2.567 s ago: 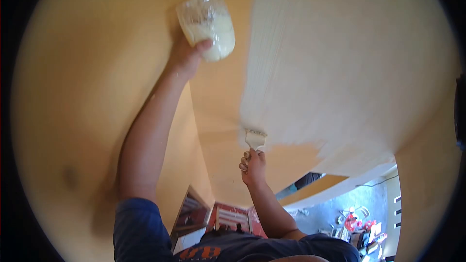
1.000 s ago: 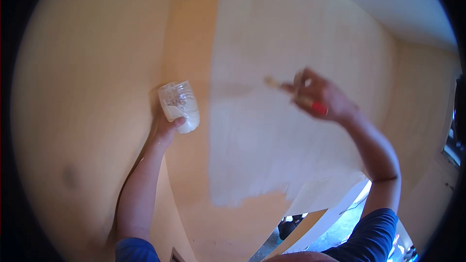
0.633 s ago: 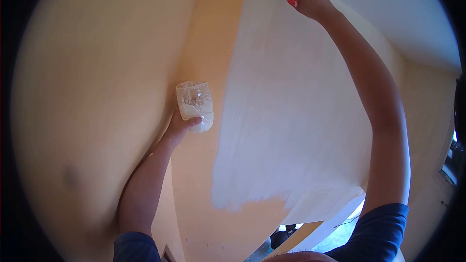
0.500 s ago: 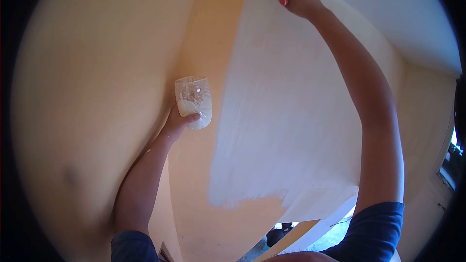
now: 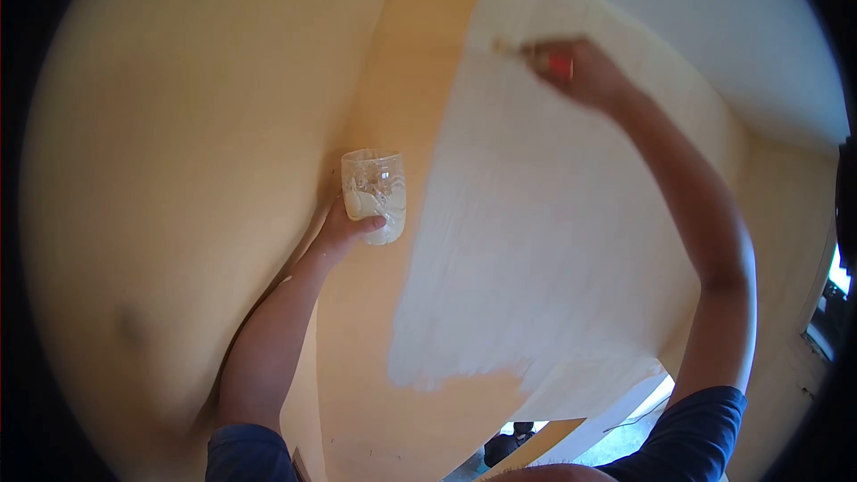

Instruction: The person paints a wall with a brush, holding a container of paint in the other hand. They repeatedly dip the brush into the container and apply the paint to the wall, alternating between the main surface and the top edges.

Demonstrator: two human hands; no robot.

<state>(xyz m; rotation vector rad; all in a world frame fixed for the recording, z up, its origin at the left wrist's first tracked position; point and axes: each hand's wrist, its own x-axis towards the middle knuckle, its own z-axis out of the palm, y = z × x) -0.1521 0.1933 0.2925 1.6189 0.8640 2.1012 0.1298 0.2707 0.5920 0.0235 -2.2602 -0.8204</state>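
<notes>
My left hand (image 5: 344, 228) is wrapped round a clear plastic container (image 5: 375, 180), a cut-off bottle by its look, partly filled with off-white paint. It is held upright close to the wall corner. Higher up on the right, my right hand (image 5: 589, 76), blurred by motion, grips a paintbrush (image 5: 505, 47). Red shows on the brush handle at the fist, and the bristles point left. Behind the brush spreads a white painted area (image 5: 536, 214) of the wall. An orange strip (image 5: 420, 45) of wall borders it on the left.
A yellowish wall (image 5: 196, 170) stands close on my left, behind the left forearm. The pale ceiling (image 5: 714, 27) slopes across the upper right. Below are an opening with bright light (image 5: 629, 433) and a dark object (image 5: 507, 448). A window (image 5: 830, 303) lies at the far right.
My right hand and the paintbrush have moved down and slightly right from near the wall's top edge. The container and left hand appear a little further right, as the view has shifted.
</notes>
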